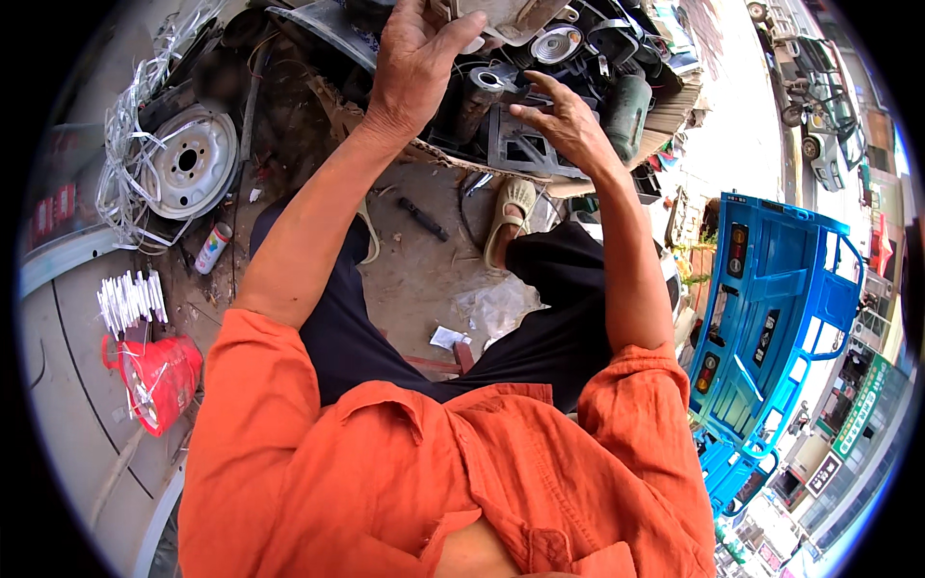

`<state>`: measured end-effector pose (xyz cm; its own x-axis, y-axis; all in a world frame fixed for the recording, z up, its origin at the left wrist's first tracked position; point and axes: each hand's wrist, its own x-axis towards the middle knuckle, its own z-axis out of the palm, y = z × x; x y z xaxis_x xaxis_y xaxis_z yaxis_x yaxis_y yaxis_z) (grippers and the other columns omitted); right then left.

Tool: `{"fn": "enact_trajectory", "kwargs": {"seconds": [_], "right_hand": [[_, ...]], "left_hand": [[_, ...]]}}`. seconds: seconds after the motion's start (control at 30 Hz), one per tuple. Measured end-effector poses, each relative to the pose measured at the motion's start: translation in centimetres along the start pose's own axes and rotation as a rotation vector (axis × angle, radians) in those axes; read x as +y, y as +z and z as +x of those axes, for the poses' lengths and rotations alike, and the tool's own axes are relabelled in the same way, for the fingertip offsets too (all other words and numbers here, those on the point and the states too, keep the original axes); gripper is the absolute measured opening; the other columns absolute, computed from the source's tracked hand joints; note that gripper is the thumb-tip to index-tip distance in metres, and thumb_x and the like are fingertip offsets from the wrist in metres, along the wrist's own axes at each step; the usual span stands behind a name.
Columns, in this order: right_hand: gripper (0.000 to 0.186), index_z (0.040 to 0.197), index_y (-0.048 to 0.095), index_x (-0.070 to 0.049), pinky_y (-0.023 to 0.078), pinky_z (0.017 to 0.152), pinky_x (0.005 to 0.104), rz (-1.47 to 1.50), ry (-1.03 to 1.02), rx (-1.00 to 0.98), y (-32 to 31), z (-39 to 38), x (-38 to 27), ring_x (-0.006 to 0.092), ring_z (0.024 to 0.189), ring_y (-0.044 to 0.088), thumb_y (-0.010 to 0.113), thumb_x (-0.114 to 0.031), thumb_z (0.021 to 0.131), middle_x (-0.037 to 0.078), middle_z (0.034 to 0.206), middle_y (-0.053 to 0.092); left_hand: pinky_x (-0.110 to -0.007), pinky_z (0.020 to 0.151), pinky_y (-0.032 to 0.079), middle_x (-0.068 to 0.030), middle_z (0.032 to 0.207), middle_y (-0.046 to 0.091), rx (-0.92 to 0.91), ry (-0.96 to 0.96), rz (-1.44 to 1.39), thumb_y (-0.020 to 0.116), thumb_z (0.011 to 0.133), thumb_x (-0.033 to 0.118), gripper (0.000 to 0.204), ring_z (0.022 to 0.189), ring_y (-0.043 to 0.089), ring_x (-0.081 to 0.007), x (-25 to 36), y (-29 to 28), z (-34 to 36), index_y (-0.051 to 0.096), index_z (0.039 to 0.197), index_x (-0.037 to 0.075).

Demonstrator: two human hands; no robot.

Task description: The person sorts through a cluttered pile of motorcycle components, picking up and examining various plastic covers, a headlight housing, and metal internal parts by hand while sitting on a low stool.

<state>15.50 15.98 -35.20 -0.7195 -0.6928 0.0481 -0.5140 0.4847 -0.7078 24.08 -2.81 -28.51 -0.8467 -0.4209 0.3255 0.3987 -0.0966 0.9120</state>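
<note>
At the top edge, my left hand [416,67] grips a pale, grimy tray-like piece [520,13], its thumb laid along the near side; the picture's edge cuts off part of both. My right hand [570,125] holds nothing, fingers apart, over a torn cardboard box [665,120] heaped with used parts. Just left of its fingers stands a dark cylinder with a metal ring top [482,85]. Below them lies a dark grey plastic frame [525,144]. A green cylinder [628,118] rests to the right, and a round ribbed part [556,44] sits behind.
A white steel wheel rim [191,162] stands at left beside tangled white strapping [125,135]. Nearby are a spray can [213,249] and a red container [166,380]. Between my feet lie a black tool-like bar [422,220] and clear plastic [496,303]. A blue cargo vehicle [771,299] stands right.
</note>
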Motion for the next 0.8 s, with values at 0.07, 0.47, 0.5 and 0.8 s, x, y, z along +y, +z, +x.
{"fn": "enact_trajectory", "kwargs": {"seconds": [0.07, 0.47, 0.5, 0.8], "right_hand": [[0.043, 0.111, 0.056, 0.002, 0.048, 0.079, 0.0385, -0.077, -0.069, -0.014, 1.7, 0.8, -0.6, 0.0351, 0.092, 0.061, 0.067, -0.027, 0.081, 0.022, 0.096, 0.063], [0.067, 0.122, 0.051, 0.001, 0.051, 0.082, 0.0357, 0.166, 0.228, -0.237, 0.3, 1.3, -2.0, 0.0290, 0.094, 0.063, 0.063, -0.049, 0.079, 0.021, 0.098, 0.064], [0.076, 0.126, 0.046, 0.002, 0.049, 0.085, 0.0377, -0.021, 0.178, -0.261, 2.5, 0.9, -1.6, 0.0348, 0.098, 0.060, 0.062, -0.053, 0.077, 0.026, 0.104, 0.061], [0.053, 0.118, 0.050, 0.006, 0.058, 0.068, 0.0293, 0.445, 0.452, -0.423, 0.4, 2.5, -2.8, 0.0175, 0.075, 0.063, 0.060, -0.008, 0.068, 0.011, 0.091, 0.060]], "left_hand": [[-0.026, 0.076, 0.041, -0.0021, 0.097, 0.052, 0.043, 0.144, 0.040, 0.060, 0.086, 0.020, 0.039, 0.084, 0.047, -0.0098, -1.0, 0.1, 0.1, 0.045, 0.117, 0.003], [-0.031, 0.093, 0.041, -0.0126, 0.123, 0.050, 0.196, 0.197, 0.446, 0.054, 0.087, 0.015, 0.054, 0.109, 0.050, -0.0211, -1.9, -0.4, 0.6, 0.034, 0.134, -0.002], [-0.031, 0.093, 0.041, -0.0126, 0.123, 0.050, 0.185, 0.196, 0.442, 0.054, 0.087, 0.015, 0.054, 0.109, 0.050, -0.0211, -2.0, -0.1, 0.7, 0.034, 0.134, -0.002], [-0.033, 0.101, 0.034, -0.0172, 0.129, 0.048, 0.167, 0.154, 0.449, 0.054, 0.084, 0.005, 0.058, 0.117, 0.047, -0.0258, -2.6, -1.0, 0.9, 0.032, 0.137, -0.001]]}}
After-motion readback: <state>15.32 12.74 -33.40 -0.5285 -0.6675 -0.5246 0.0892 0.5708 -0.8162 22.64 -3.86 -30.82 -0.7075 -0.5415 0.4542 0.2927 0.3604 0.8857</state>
